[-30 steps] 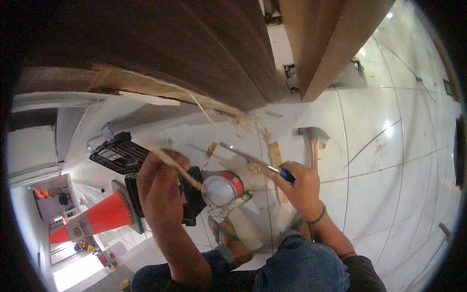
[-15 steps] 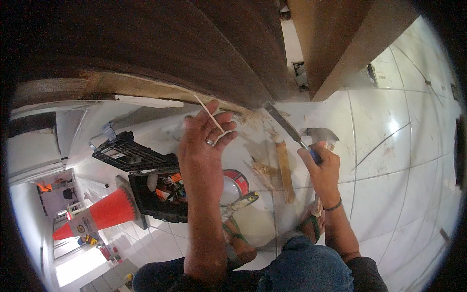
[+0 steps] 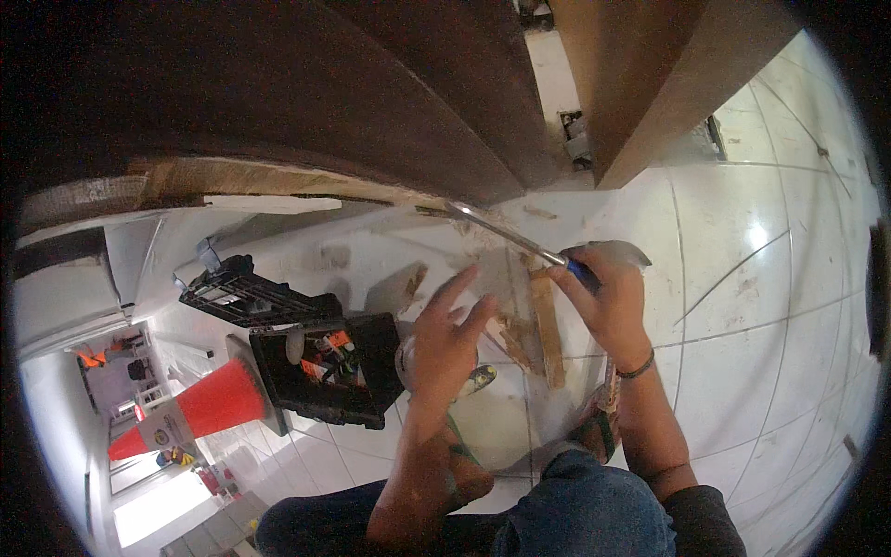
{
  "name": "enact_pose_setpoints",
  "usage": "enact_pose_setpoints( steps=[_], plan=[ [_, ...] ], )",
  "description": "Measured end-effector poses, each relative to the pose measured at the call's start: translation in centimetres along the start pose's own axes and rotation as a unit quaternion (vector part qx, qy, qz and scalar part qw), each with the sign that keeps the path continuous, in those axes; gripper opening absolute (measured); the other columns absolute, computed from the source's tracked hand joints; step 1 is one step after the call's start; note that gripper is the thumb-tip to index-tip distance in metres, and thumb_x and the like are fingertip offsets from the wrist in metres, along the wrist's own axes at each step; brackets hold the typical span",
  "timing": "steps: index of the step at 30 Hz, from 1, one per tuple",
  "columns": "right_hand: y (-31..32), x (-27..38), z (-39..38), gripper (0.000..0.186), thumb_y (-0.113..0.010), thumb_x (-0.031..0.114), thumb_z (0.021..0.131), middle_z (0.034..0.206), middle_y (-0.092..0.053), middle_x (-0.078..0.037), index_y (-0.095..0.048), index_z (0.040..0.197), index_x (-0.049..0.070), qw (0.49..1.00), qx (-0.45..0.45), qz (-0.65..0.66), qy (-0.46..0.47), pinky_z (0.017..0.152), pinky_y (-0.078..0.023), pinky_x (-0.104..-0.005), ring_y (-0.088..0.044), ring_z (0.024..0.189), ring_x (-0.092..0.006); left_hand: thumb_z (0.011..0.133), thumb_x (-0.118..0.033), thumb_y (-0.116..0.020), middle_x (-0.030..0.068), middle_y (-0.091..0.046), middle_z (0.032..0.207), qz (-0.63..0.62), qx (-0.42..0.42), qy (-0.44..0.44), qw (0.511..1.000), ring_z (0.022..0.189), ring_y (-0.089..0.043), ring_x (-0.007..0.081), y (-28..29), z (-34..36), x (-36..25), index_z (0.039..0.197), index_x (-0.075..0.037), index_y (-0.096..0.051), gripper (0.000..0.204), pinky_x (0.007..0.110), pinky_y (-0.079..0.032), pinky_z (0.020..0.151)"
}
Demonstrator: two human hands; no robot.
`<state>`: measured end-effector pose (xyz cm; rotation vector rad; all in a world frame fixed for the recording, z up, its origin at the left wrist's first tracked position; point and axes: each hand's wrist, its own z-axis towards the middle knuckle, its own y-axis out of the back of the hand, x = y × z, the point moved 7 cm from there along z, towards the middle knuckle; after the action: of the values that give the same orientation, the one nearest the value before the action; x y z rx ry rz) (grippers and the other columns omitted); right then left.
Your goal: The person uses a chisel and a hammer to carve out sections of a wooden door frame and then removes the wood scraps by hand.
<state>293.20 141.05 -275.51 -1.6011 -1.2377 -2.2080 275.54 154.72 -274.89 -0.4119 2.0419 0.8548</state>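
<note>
My right hand (image 3: 608,306) grips the blue handle of a long metal blade tool (image 3: 506,234), whose tip reaches the broken lower edge of the dark wooden door (image 3: 278,139). My left hand (image 3: 447,343) hovers open over the floor with spread fingers and holds nothing. Splintered wood strips (image 3: 546,325) lie on the white tiles between both hands. A hammer head (image 3: 631,252) shows just behind my right hand.
An open black toolbox (image 3: 325,367) with small tools stands to the left, beside an orange traffic cone (image 3: 209,404) lying toward the corridor. A brown door frame (image 3: 650,84) rises at the upper right. White floor tiles (image 3: 761,306) stretch to the right. My knees fill the lower edge.
My left hand dropped the thin wood sliver it held and came down, open. My right hand swung the blade tool up toward the door's lower edge.
</note>
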Motion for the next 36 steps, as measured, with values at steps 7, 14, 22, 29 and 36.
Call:
enact_pose_setpoints(
  steps=[7, 14, 22, 29, 36],
  plan=[
    [0.5, 3.6, -0.7, 0.032, -0.074, 0.031, 0.082, 0.083, -0.069, -0.016, -0.063, 0.098, 0.005, 0.999, 0.033, 0.017, -0.03, 0.066, -0.052, -0.0392, -0.068, 0.072, -0.0328, 0.092, -0.017, -0.065, 0.0097, -0.065, 0.115, -0.35, 0.035, 0.05, 0.935, 0.1, -0.062, 0.0147, -5.4, 0.5, -4.1, 0.13, 0.001, -0.052, 0.045, 0.029, -0.05, 0.088],
    [3.0, 0.1, -5.9, 0.029, -0.074, 0.023, 0.082, 0.089, -0.067, -0.015, -0.059, 0.096, 0.002, 0.984, -0.008, 0.161, -0.082, 0.072, -0.052, -0.038, -0.067, 0.081, -0.0274, 0.094, -0.015, -0.06, 0.0103, -0.066, 0.108, -0.352, 0.054, 0.068, 0.932, 0.098, -0.064, 0.0152, -8.3, -1.8, -3.4, 0.128, -0.001, -0.05, 0.038, 0.03, -0.056, 0.082],
    [2.7, -9.4, -12.2, 0.042, -0.069, 0.008, 0.078, 0.095, -0.06, -0.015, -0.052, 0.115, 0.001, 0.968, -0.007, -0.12, -0.221, 0.073, -0.049, -0.0365, -0.061, 0.084, -0.0298, 0.097, -0.014, -0.054, 0.0165, -0.063, 0.109, -0.422, 0.052, 0.088, 0.901, 0.101, -0.065, 0.0291, -8.7, -2.4, -4.5, 0.136, -0.009, -0.04, 0.042, 0.044, -0.06, 0.079],
    [1.4, -11.7, -12.3, 0.029, -0.061, 0.006, 0.084, 0.083, -0.064, -0.016, -0.051, 0.111, 0.002, 0.973, 0.002, -0.106, -0.205, 0.065, -0.049, -0.0458, -0.064, 0.076, -0.0377, 0.096, -0.021, -0.059, 0.0177, -0.064, 0.108, -0.414, 0.067, 0.056, 0.906, 0.099, -0.066, 0.0288, -10.4, -1.8, -5.1, 0.124, -0.008, -0.043, 0.035, 0.043, -0.06, 0.081],
    [1.5, -14.7, -12.2, 0.019, -0.054, 0.004, 0.089, 0.068, -0.061, -0.01, -0.052, 0.108, 0.0, 0.946, 0.01, 0.109, -0.305, 0.047, -0.045, -0.0331, -0.059, 0.053, -0.019, 0.093, -0.019, -0.062, 0.0187, -0.064, 0.11, -0.412, 0.045, 0.038, 0.909, 0.1, -0.065, 0.028, -10.9, -0.6, -6.2, 0.12, -0.007, -0.044, 0.034, 0.043, -0.06, 0.082]
  ],
)
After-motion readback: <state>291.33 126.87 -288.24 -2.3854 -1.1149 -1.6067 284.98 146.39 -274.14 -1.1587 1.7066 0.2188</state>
